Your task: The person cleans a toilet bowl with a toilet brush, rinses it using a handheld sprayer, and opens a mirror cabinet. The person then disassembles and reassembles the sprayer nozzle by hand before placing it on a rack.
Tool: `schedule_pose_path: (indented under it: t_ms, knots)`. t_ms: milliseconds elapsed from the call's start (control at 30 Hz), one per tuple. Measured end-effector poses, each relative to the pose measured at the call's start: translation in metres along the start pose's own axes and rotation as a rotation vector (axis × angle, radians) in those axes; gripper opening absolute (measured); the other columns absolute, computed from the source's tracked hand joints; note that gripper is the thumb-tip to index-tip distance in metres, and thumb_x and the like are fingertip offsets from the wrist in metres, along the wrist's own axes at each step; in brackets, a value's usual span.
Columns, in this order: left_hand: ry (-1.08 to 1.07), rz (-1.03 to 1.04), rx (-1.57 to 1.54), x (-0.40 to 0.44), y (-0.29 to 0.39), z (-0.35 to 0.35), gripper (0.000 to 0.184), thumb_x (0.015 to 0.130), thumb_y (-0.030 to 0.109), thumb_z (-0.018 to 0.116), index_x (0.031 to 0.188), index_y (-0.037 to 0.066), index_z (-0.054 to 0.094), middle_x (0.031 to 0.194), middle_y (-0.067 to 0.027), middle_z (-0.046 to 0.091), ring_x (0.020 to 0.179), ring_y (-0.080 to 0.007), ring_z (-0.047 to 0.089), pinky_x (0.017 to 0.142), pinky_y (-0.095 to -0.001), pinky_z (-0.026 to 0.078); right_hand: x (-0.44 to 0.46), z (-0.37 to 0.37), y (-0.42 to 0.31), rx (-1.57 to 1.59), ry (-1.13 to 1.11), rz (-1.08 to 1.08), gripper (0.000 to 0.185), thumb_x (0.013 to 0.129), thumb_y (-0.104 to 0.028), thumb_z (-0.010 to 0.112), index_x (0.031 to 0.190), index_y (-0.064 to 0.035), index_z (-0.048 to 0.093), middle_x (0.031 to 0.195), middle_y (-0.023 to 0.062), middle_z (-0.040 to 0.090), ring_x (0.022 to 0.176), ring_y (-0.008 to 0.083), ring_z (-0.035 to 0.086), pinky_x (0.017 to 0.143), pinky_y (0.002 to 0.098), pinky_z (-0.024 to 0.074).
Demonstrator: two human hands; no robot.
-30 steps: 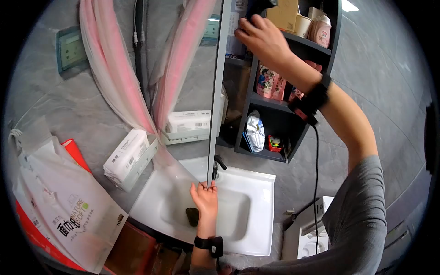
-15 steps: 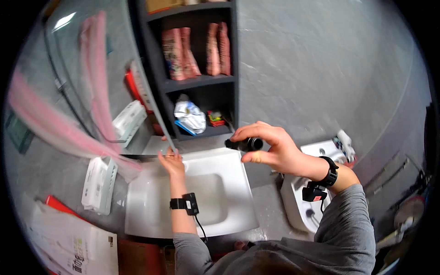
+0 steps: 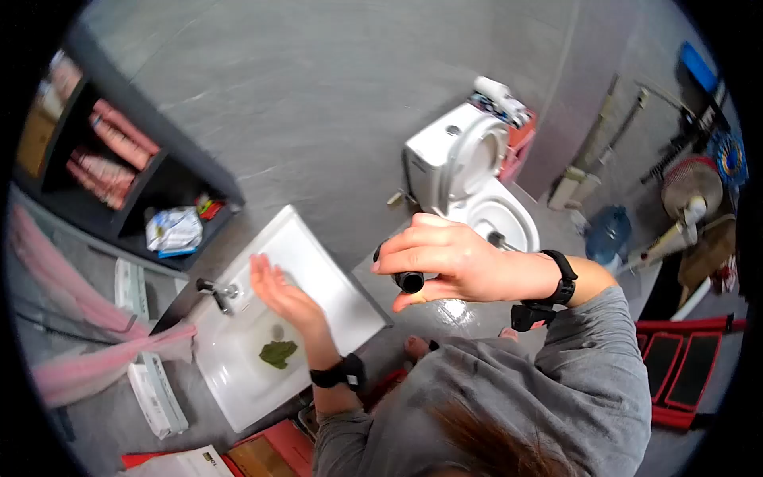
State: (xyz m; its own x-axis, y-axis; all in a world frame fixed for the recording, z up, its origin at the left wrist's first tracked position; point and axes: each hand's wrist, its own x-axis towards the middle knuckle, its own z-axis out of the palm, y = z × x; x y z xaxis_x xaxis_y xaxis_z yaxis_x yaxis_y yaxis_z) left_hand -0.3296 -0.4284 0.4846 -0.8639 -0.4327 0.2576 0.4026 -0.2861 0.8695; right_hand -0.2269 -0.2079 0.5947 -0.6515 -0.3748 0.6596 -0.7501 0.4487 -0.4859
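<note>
My right hand [image 3: 445, 258] is closed around a small black flashlight-like cylinder [image 3: 408, 282], its round end facing toward me. Fingers and thumb cover most of it. Over the white sink [image 3: 230, 397], my left hand [image 3: 282, 294] is open, fingers stretched out and nothing in them. Just left of that hand is the faucet [image 3: 213, 294], apart from the fingers. A crumpled dark green piece [image 3: 278, 354], cloth or leaf, lies in the basin close to my left forearm.
A dark shelf unit [image 3: 135, 191] with pink packets stands at the upper left. The toilet [image 3: 433, 159] has its lid raised. At right are a water jug [image 3: 608, 234] and a fan [image 3: 691, 187]. Pink curtain [image 3: 111, 366] hangs by the sink.
The view has swung right, bringing the toilet fully in sight. My left hand has come away from the mirror edge to above the sink. My right hand still holds the black cylinder, now turned.
</note>
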Motion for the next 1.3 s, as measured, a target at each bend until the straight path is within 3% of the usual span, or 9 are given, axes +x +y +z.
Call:
schedule_pose_path:
  t_ms: [100, 233, 367, 433, 533, 767, 933, 1033, 1300]
  knots:
    - [-0.590, 0.396, 0.195, -0.102, 0.017, 0.069, 0.040, 0.080, 0.018, 0.053, 0.113, 0.000, 0.040, 0.126, -0.0169, 0.039, 0.117, -0.0248, 0.038, 0.098, -0.0414, 0.028, -0.066, -0.047, -0.010, -0.083, 0.095, 0.056, 0.046, 0.061, -0.028, 0.074, 0.098, -0.0056, 0.060, 0.093, 0.0054, 0.059, 0.072, 0.0194, 0.051, 0.063, 0.0293, 0.0411]
    - [-1.130, 0.814, 0.323, -0.220, 0.018, 0.151, 0.045, 0.069, 0.016, 0.063, 0.108, 0.004, 0.043, 0.114, -0.0130, 0.051, 0.106, -0.0289, 0.048, 0.091, -0.0411, 0.032, -0.181, -0.105, -0.010, -0.071, 0.304, 0.286, 0.039, 0.067, -0.023, 0.072, 0.098, -0.0050, 0.059, 0.094, 0.0061, 0.059, 0.080, 0.0223, 0.054, 0.070, 0.0308, 0.0435]
    - [-1.396, 0.477, 0.214, -0.329, -0.006, 0.216, 0.055, 0.062, 0.010, 0.070, 0.110, 0.004, 0.042, 0.113, -0.0122, 0.051, 0.103, -0.0297, 0.048, 0.087, -0.0395, 0.034, -0.281, -0.156, -0.029, -0.094, 0.597, 0.522, 0.036, 0.068, -0.017, 0.073, 0.098, -0.0032, 0.059, 0.094, 0.0078, 0.057, 0.078, 0.0173, 0.055, 0.065, 0.0279, 0.0460]
    - [-1.547, 0.211, 0.270, -0.372, -0.013, 0.240, 0.053, 0.065, 0.011, 0.069, 0.109, 0.001, 0.041, 0.099, -0.0150, 0.054, 0.092, -0.0306, 0.049, 0.081, -0.0379, 0.039, -0.320, -0.179, -0.040, -0.100, 0.700, 0.695, 0.034, 0.068, -0.014, 0.072, 0.096, -0.0017, 0.058, 0.093, 0.0063, 0.054, 0.076, 0.0126, 0.054, 0.062, 0.0241, 0.0464]
    - [-1.767, 0.179, 0.363, -0.418, -0.009, 0.278, 0.044, 0.071, 0.013, 0.065, 0.106, -0.001, 0.043, 0.092, -0.0191, 0.054, 0.087, -0.0344, 0.052, 0.076, -0.0398, 0.041, -0.370, -0.212, -0.046, -0.040, 0.786, 0.866, 0.032, 0.069, -0.011, 0.071, 0.096, -0.0007, 0.057, 0.093, 0.0063, 0.051, 0.075, 0.0108, 0.053, 0.061, 0.0227, 0.0467]
    - [-1.856, 0.148, 0.344, -0.473, -0.040, 0.342, 0.041, 0.072, 0.017, 0.068, 0.102, 0.001, 0.045, 0.089, -0.0159, 0.056, 0.079, -0.0323, 0.055, 0.070, -0.0381, 0.043, -0.448, -0.262, -0.028, -0.080, 0.973, 0.882, 0.029, 0.079, -0.013, 0.063, 0.101, 0.0005, 0.050, 0.087, 0.0059, 0.049, 0.062, 0.0086, 0.051, 0.054, 0.0224, 0.0427]
    - [-1.777, 0.067, 0.295, -0.493, -0.081, 0.394, 0.040, 0.070, 0.017, 0.070, 0.099, 0.002, 0.047, 0.083, -0.0128, 0.056, 0.075, -0.0275, 0.055, 0.066, -0.0342, 0.044, -0.501, -0.319, 0.017, -0.026, 0.951, 1.261, 0.025, 0.082, -0.012, 0.057, 0.104, -0.0016, 0.051, 0.079, 0.0028, 0.053, 0.054, 0.0039, 0.042, 0.052, 0.0196, 0.0372]
    - [-1.736, 0.011, 0.313, -0.503, -0.112, 0.434, 0.039, 0.069, 0.015, 0.071, 0.097, 0.002, 0.047, 0.078, -0.0102, 0.054, 0.068, -0.0202, 0.053, 0.063, -0.0301, 0.044, -0.524, -0.356, 0.043, -0.207, 0.903, 1.286, 0.025, 0.082, -0.014, 0.057, 0.103, -0.0019, 0.051, 0.077, 0.0018, 0.053, 0.051, 0.0043, 0.042, 0.051, 0.0200, 0.0367]
    - [-1.717, -0.035, 0.254, -0.530, -0.139, 0.548, 0.036, 0.068, 0.007, 0.070, 0.095, 0.002, 0.047, 0.075, -0.0083, 0.055, 0.065, -0.0159, 0.052, 0.061, -0.0267, 0.044, -0.554, -0.486, 0.073, -0.403, 1.042, 1.316, 0.025, 0.081, -0.014, 0.059, 0.102, -0.0015, 0.053, 0.087, 0.0073, 0.056, 0.064, 0.0126, 0.054, 0.057, 0.0255, 0.0431]
